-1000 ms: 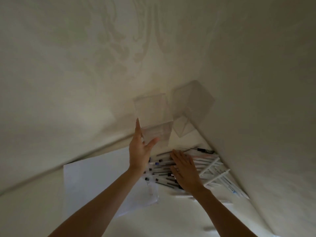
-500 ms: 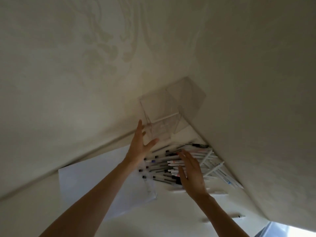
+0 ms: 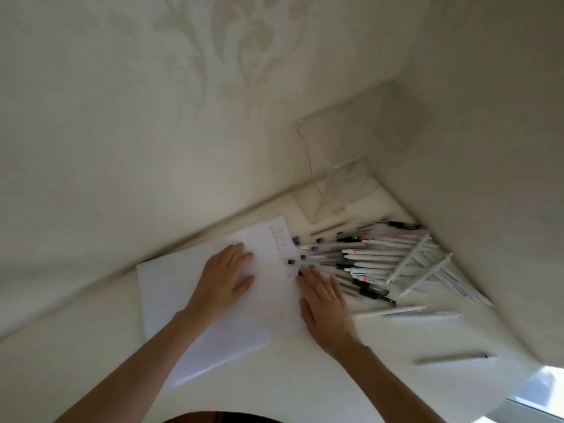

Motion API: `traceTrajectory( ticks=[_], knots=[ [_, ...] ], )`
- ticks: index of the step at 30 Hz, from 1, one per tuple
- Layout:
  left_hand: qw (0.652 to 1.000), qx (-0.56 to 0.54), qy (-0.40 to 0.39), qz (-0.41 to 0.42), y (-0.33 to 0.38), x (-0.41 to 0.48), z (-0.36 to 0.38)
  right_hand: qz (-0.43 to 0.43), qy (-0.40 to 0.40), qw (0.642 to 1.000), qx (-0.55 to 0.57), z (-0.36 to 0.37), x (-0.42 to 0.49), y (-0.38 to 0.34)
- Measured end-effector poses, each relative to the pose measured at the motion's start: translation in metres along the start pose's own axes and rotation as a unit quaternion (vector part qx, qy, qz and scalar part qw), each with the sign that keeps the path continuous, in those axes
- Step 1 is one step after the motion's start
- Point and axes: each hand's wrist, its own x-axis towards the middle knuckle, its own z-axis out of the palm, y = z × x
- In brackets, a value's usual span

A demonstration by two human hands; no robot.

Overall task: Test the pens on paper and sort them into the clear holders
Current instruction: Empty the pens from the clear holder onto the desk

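Left hand [image 3: 224, 277] lies flat, fingers straight, on the paper [image 3: 171, 288]; right hand [image 3: 325, 303], flat too and gripping nothing, touches the pens [image 3: 381, 257] heaped at its two o'clock. Holders [image 3: 335, 154] at twelve look empty: sorting apparently not begun.

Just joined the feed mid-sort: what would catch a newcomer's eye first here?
A heap of pens lies fanned out on the table by the right wall. The left hand rests flat on the white paper, the right hand at its edge, fingertips at the pens' ends. The clear holders stand in the corner behind the heap.
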Motion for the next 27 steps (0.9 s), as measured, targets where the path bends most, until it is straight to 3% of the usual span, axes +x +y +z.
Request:
traceTrajectory(
  ticks=[14, 19, 23, 27],
  knots=[
    [0.983, 0.056, 0.160, 0.078, -0.023, 0.000, 0.038, -0.031, 0.146, 0.985, -0.089, 0.031, 0.009, 0.010],
    [0.994, 0.013, 0.104, 0.024, -0.027, 0.011, 0.028, -0.039, 0.157, 0.984, -0.072, 0.020, 0.005, 0.004],
    [0.992, 0.081, 0.084, -0.056, -0.036, 0.013, 0.006, -0.039, 0.192, 0.979, -0.060, 0.023, -0.037, -0.018],
    [0.987, 0.110, 0.061, -0.096, -0.040, 0.000, -0.008, 0.043, 0.159, 0.983, -0.079, 0.018, -0.067, -0.029]
  ],
)
